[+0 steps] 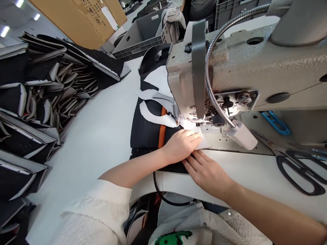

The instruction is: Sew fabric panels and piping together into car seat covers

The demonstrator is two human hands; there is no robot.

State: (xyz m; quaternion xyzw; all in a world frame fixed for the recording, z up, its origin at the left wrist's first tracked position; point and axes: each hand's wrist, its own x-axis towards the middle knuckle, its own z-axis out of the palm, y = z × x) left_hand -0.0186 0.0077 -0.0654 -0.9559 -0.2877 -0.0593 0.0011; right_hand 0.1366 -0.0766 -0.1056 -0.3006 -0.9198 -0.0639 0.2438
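Observation:
My left hand point(182, 144) has its fingers curled together on a white mesh fabric piece point(203, 142), just in front of the sewing machine's point(189, 73) lit needle area. My right hand point(209, 172) lies palm down beside it, fingers stretched out, their tips at the edge of the mesh and black fabric. Under and left of the hands spreads a black fabric panel point(146, 132) with an orange strip point(161, 136). Curved white pieces point(155, 115) lie on the panel and reach toward the needle. What is under my left fingers is hidden.
Stacks of black padded pieces point(20, 136) fill the left side. Black-handled scissors point(298, 166) and a blue tool point(277, 123) lie at right. A lamp on a flexible metal neck point(209, 68) hangs before the machine. Behind are a grey crate point(145, 37) and a cardboard box point(79, 20).

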